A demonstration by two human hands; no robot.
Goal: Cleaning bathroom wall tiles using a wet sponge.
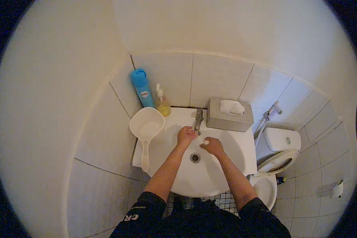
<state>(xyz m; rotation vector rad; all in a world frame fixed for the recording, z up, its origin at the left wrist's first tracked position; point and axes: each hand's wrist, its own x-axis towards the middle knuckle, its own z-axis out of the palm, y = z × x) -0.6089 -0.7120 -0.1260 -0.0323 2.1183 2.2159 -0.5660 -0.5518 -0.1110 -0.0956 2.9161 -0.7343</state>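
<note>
Over the white washbasin [181, 178], my left hand [186, 137] is just below and left of the metal faucet [198, 119], its fingers partly curled and nothing clearly held. My right hand [213, 145] is to the right, fingers bent around a small white object [206, 142], which may be a piece of soap; most of it is hidden. The two hands are apart. Beneath and between them lies the metal drain [195, 157]. Whether water runs from the faucet cannot be made out.
A white plastic dipper [147, 125] lies on the basin's left side. Behind it stand a blue bottle [142, 89] and a pump bottle with yellow liquid [163, 108]. A woven tissue box [230, 116] sits back right. A toilet [264, 187] and a hand sprayer [275, 109] are farther right.
</note>
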